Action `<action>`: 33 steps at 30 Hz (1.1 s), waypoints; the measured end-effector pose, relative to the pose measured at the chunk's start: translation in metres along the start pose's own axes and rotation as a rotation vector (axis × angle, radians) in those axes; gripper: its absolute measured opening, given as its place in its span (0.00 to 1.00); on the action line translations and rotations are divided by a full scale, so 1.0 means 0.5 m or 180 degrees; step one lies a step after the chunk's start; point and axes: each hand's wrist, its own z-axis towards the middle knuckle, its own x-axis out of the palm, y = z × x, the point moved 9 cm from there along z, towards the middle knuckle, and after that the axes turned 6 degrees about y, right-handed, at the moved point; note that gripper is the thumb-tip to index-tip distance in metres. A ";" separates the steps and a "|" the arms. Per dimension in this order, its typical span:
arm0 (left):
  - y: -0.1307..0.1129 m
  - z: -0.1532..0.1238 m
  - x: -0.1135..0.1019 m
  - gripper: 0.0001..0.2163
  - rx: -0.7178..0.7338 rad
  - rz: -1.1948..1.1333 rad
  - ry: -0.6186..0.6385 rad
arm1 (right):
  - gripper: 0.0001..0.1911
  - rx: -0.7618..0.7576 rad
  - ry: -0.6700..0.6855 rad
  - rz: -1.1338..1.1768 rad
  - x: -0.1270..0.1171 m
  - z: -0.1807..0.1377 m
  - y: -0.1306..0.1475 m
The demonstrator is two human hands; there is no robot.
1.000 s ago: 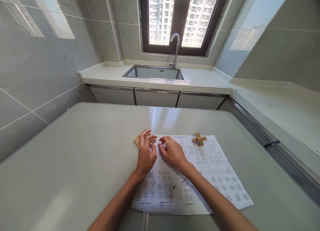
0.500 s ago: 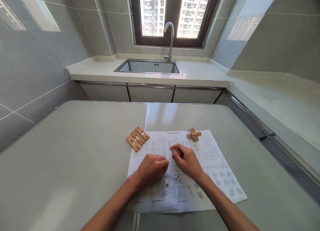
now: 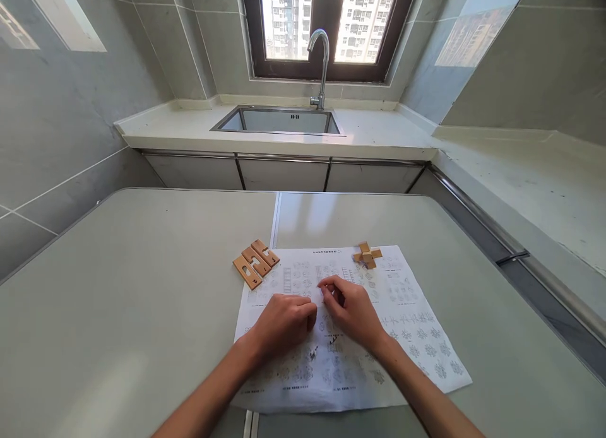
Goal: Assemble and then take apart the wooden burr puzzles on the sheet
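Note:
A white printed sheet, covered in small line drawings, lies flat on the table under both hands. My left hand rests on the sheet's left half, curled into a fist with nothing showing in it. To its right, my right hand also rests on the paper, its fingers bent inward and the thumb close to the forefinger; nothing is visible between them. Beyond the left hand, three flat wooden plates with cut-outs lie side by side across the sheet's upper-left corner. A wooden cross-shaped burr puzzle sits near its upper-right corner.
The pale table has a seam down its middle. Behind it, a white counter carries a sink and a curved faucet below a window. Another counter runs along the right side, and a tiled wall stands at left.
The view has shifted slightly. Both hands keep nearly the same pose on the sheet, and the wooden pieces have not visibly moved on the table.

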 end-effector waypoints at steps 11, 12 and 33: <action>0.002 0.000 -0.007 0.13 -0.0048 -0.0104 -0.0080 | 0.11 -0.0019 -0.0018 -0.0003 -0.005 -0.002 0.003; 0.002 0.001 -0.008 0.13 -0.0046 -0.0105 -0.0086 | 0.10 -0.0017 -0.0023 -0.0001 -0.006 -0.002 0.003; 0.000 0.007 -0.012 0.14 -0.0057 -0.0174 -0.0057 | 0.25 0.0523 -0.1096 0.1534 -0.064 -0.012 -0.066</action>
